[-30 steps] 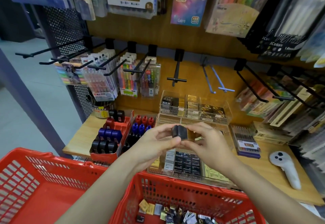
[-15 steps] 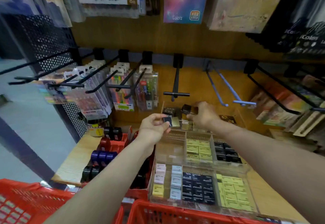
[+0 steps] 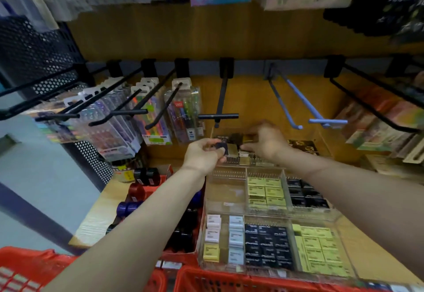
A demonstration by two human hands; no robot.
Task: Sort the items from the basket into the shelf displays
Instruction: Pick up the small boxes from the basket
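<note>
Since half a second ago, the right hand (image 3: pixel 267 139) has been dropping lower into the rear clear acrylic display tray (image 3: pixel 305 144), fingers pinching a small dark and gold eraser packet (image 3: pixel 246 138). The left hand (image 3: pixel 204 155) is still gripping another small dark rectangular eraser (image 3: pixel 222 147) just beside it. A black metal display hook (image 3: pixel 219 110) is jutting out above both hands. Nearer, a divided clear plastic tray (image 3: pixel 268 241) is holding rows of white, black and yellow erasers, and the red plastic basket's rim (image 3: pixel 229 279) is showing below.
</note>
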